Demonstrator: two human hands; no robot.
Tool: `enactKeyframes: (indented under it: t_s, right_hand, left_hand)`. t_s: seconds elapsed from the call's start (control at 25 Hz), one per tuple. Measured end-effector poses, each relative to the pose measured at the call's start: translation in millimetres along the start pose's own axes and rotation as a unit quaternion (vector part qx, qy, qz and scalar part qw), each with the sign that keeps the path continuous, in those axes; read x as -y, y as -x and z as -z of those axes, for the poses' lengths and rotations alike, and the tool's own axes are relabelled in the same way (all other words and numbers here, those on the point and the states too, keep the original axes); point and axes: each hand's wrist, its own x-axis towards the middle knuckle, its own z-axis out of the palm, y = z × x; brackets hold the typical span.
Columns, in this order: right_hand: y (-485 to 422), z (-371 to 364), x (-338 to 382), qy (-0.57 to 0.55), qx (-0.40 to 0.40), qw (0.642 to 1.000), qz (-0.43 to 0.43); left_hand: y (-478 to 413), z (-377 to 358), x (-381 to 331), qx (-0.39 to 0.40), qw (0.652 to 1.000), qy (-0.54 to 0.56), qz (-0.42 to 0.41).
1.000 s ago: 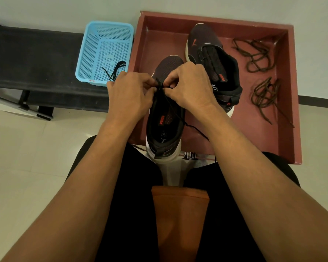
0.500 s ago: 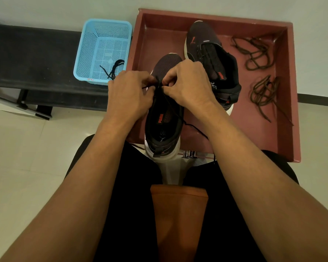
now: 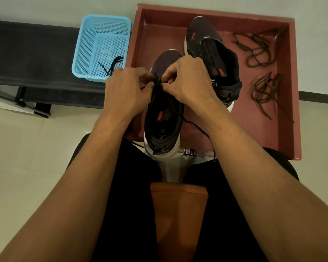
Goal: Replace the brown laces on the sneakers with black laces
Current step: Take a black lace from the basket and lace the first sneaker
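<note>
our left hand (image 3: 127, 89) and right hand (image 3: 187, 80) meet over the near sneaker (image 3: 164, 120), whose heel overhangs the red tray (image 3: 295, 91). both sets of fingers are curled, pinching the thin black lace (image 3: 196, 127) at the eyelets. the shoe's long axis runs away from us, toe far, and the lace's loose tail trails right. soft mesh upper, white foam sole.

The near sneaker (image 3: 164, 118) has "PUMA" in orange inside its opening. Just toward 6 o'clock of that, white letters begin "So" beside a small white cat logo, and the rest is too dim to read. The far sneaker (image 3: 212, 53), at 1 o'clock, has an orange cat logo on its toe, an unreadable orange tag on its tongue, and white letters, perhaps "FO". The blue basket (image 3: 83, 52), at 10 o'clock, has an illegible red handwritten mark on its near rim.
</note>
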Motion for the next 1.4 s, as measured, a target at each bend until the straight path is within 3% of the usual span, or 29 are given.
enactKeyframes:
  t_s: [0.32, 0.56, 1.04, 1.4]
  right_hand:
    - [0.7, 1.4, 1.6, 0.0, 0.003, 1.0, -0.004]
    - [0.9, 1.7, 2.0, 0.006, -0.001, 1.0, -0.004]
    - [-2.4, 4.5, -4.9, -0.012, 0.014, 1.0, -0.003]
    - [-1.1, 5.9, -4.1, -0.013, 0.007, 1.0, -0.006]
  left_hand:
    - [-3.4, 2.4, 12.7, -0.044, 0.996, -0.024, 0.067]
    - [-4.7, -4.5, 0.9, 0.002, 1.0, 0.001, -0.03]
    - [-3.8, 0.2, -0.9, 0.022, 0.999, 0.024, 0.031]
    - [-1.4, 4.2, 1.2, 0.034, 0.999, 0.015, 0.022]
